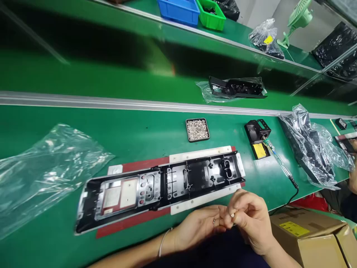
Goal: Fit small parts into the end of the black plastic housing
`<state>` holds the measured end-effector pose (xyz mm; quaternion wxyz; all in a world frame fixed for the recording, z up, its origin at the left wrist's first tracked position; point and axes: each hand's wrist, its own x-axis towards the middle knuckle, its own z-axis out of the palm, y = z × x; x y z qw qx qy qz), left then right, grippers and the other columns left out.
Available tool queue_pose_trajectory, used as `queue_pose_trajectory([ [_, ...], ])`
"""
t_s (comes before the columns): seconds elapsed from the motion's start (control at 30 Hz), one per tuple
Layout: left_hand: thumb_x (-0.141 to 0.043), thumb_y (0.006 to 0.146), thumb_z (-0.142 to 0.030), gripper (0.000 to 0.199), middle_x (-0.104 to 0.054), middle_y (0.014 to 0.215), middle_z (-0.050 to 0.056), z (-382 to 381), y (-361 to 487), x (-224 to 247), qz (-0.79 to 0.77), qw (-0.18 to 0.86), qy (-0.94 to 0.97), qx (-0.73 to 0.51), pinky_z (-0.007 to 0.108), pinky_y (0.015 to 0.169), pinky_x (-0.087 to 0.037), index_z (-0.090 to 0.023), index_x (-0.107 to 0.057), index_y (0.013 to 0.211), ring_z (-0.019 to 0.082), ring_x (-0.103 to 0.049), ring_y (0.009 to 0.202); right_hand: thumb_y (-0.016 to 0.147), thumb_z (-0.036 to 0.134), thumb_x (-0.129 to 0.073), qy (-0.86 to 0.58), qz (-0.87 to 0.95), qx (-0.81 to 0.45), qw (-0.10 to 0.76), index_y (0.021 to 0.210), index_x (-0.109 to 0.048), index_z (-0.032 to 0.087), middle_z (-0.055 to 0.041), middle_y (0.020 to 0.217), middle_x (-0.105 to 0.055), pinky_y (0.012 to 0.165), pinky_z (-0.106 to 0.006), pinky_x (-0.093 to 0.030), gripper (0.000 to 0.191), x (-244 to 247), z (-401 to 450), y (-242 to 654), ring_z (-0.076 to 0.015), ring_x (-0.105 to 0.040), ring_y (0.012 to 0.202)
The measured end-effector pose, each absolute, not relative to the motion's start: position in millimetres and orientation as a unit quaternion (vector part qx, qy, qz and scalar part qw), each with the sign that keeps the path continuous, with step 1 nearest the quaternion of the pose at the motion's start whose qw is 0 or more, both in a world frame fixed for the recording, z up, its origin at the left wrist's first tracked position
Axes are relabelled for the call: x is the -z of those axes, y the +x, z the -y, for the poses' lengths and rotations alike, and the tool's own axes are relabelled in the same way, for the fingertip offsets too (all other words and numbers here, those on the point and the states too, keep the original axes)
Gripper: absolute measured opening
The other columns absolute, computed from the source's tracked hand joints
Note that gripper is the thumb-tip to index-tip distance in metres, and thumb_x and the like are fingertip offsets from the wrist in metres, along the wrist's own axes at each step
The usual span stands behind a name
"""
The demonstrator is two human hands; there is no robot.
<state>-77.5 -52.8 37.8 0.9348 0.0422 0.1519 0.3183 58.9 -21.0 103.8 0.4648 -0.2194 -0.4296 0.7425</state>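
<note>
Between the thumb and finger of my right hand (251, 219) is a small shiny metal piece (232, 215). My left hand (199, 225) is turned palm up with its fingers together and curled, touching the right fingertips. Its own fingertips are partly covered, so whatever lies in them is unclear; a small silvery glint on a finger may be a ring. Just beyond both hands a long black plastic housing (199, 178) lies with its ribbed inside up, on a red and white fixture (202, 152). Past it stands a square black tray (189, 140) full of tiny silvery metal pieces.
A soldering iron (280, 162) rests in its black stand (251, 139) at the right. Bagged black parts (309, 145) lie beyond it. Clear plastic (52, 167) covers the left bench. A cardboard box (315, 238) stands lower right; a shelf with bins (178, 13) runs behind.
</note>
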Motion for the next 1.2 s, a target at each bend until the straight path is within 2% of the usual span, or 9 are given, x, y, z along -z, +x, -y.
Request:
queue_pose_trajectory([
  [0.13, -0.043, 0.081, -0.019, 0.021, -0.051, 0.088, 0.008, 51.0, -82.1, -36.1, -0.179, 0.929, 0.073, -0.314, 0.028, 0.082, -0.035, -0.009, -0.058, 0.091, 0.017, -0.047, 0.087, 0.097, 0.022, -0.058, -0.224, 0.464, -0.730, 0.449, 0.101, -0.058, 0.019, -0.0067, 0.082, -0.040, 0.057, -0.018, -0.043, 0.005, -104.4, 10.6, 46.6, -0.0129, -0.048, 0.066],
  [0.23, -0.047, 0.080, -0.022, 0.017, -0.052, 0.087, 0.007, 50.4, -81.9, -34.5, -0.204, 0.922, 0.082, -0.317, 0.030, 0.083, -0.034, -0.011, -0.058, 0.088, 0.016, -0.048, 0.085, 0.099, 0.026, -0.054, -0.254, 0.540, -0.682, 0.423, 0.102, -0.060, 0.021, -0.0073, 0.079, -0.043, 0.059, -0.024, -0.043, 0.008, -106.8, 4.7, 47.0, -0.0157, -0.047, 0.067],
  [0.3, -0.048, 0.079, -0.021, 0.019, -0.054, 0.088, 0.009, 50.5, -80.3, -33.7, -0.220, 0.918, 0.085, -0.319, 0.031, 0.083, -0.035, -0.010, -0.059, 0.089, 0.017, -0.049, 0.085, 0.099, 0.025, -0.051, -0.283, 0.621, -0.608, 0.406, 0.101, -0.061, 0.020, -0.0075, 0.080, -0.044, 0.060, -0.027, -0.042, 0.011, -109.0, 0.6, 51.2, -0.0177, -0.047, 0.070],
  [0.47, -0.052, 0.072, -0.020, 0.023, -0.058, 0.082, 0.012, 50.8, -77.7, -28.5, -0.220, 0.918, 0.085, -0.320, 0.030, 0.081, -0.036, -0.006, -0.062, 0.088, 0.019, -0.053, 0.080, 0.094, 0.006, -0.049, -0.332, 0.796, -0.336, 0.378, 0.100, -0.059, 0.015, -0.0087, 0.090, -0.045, 0.069, -0.034, -0.040, 0.015, -105.0, -20.8, 59.9, -0.0204, -0.047, 0.079],
  [0.53, -0.052, 0.073, -0.022, 0.025, -0.058, 0.084, 0.012, 52.5, -77.1, -24.9, -0.221, 0.915, 0.081, -0.328, 0.030, 0.083, -0.036, -0.007, -0.062, 0.090, 0.019, -0.054, 0.083, 0.094, 0.006, -0.050, -0.334, 0.825, -0.278, 0.360, 0.098, -0.058, 0.014, -0.0071, 0.092, -0.046, 0.073, -0.035, -0.037, 0.012, -100.2, -30.1, 58.2, -0.0195, -0.047, 0.081],
  [0.67, -0.051, 0.076, -0.025, 0.026, -0.058, 0.088, 0.011, 55.5, -76.4, -17.1, -0.218, 0.914, 0.078, -0.332, 0.028, 0.083, -0.035, -0.009, -0.061, 0.093, 0.019, -0.053, 0.087, 0.095, 0.006, -0.050, -0.325, 0.845, -0.266, 0.332, 0.101, -0.053, 0.014, -0.0040, 0.095, -0.047, 0.075, -0.032, -0.037, 0.011, -88.1, -45.1, 52.1, -0.0165, -0.046, 0.082],
  [0.83, -0.053, 0.072, -0.031, 0.030, -0.058, 0.087, 0.012, 55.5, -76.2, -15.8, -0.221, 0.923, 0.079, -0.306, 0.028, 0.081, -0.035, -0.009, -0.061, 0.092, 0.019, -0.052, 0.085, 0.097, 0.005, -0.048, -0.305, 0.877, -0.239, 0.285, 0.110, -0.050, 0.014, -0.0041, 0.097, -0.046, 0.075, -0.033, -0.035, 0.016, -80.6, -56.8, 47.7, -0.0181, -0.044, 0.085],
  [1.07, -0.056, 0.068, -0.036, 0.034, -0.058, 0.087, 0.008, 51.7, -79.2, -21.2, -0.268, 0.918, 0.082, -0.280, 0.025, 0.075, -0.033, -0.012, -0.062, 0.091, 0.017, -0.049, 0.082, 0.097, 0.001, -0.041, -0.257, 0.886, -0.313, 0.226, 0.116, -0.046, 0.013, -0.0050, 0.103, -0.043, 0.080, -0.032, -0.037, 0.023, -88.7, -65.5, 48.2, -0.0173, -0.043, 0.091],
  [1.2, -0.057, 0.066, -0.036, 0.034, -0.057, 0.085, 0.007, 49.8, -80.2, -25.9, -0.277, 0.916, 0.089, -0.276, 0.025, 0.075, -0.032, -0.013, -0.064, 0.089, 0.018, -0.047, 0.082, 0.099, 0.002, -0.041, -0.253, 0.899, -0.307, 0.184, 0.117, -0.045, 0.013, -0.0055, 0.103, -0.043, 0.080, -0.033, -0.038, 0.022, -93.5, -67.3, 53.2, -0.0180, -0.043, 0.091],
])
